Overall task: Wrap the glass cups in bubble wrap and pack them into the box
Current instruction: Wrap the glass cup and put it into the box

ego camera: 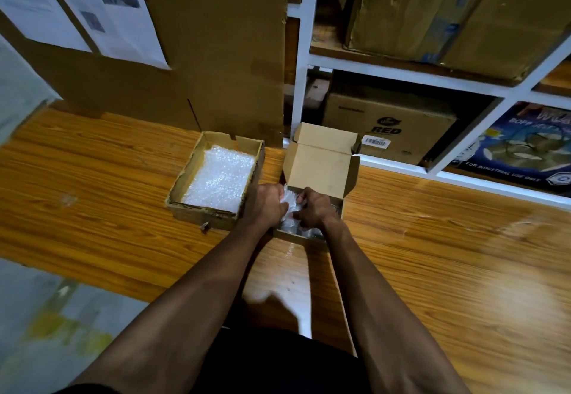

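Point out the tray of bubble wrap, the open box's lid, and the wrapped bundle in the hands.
tray of bubble wrap (185,177): head view, left cardboard wall.
open box's lid (321,165): head view, inner face.
wrapped bundle (292,200): head view, top between the hands.

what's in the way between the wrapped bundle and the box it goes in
Nothing visible. Both the left hand and the right hand grip the bubble-wrapped bundle right over the open box, whose lid flap stands up behind, clear of the opening.

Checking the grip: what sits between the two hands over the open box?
In the head view, a crumpled bubble-wrap bundle lies between the left hand and right hand, both gripping it over the box.
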`<action>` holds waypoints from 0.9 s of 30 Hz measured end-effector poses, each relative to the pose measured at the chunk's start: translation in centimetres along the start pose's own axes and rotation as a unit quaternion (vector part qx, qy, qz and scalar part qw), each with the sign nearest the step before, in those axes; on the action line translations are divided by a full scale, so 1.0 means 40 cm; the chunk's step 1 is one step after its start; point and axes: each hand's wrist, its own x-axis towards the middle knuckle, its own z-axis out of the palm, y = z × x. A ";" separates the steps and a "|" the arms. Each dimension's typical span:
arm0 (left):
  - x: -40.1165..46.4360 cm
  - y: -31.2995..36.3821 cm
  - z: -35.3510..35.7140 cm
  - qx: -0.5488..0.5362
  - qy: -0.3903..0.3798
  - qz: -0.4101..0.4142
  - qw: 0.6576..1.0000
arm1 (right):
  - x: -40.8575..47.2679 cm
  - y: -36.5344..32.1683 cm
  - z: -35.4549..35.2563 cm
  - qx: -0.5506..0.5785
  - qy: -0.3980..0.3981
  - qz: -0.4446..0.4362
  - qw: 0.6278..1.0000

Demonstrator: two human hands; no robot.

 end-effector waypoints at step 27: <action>-0.020 0.020 0.019 0.145 -0.008 0.078 0.986 | -0.011 0.032 0.000 0.077 0.012 0.003 0.997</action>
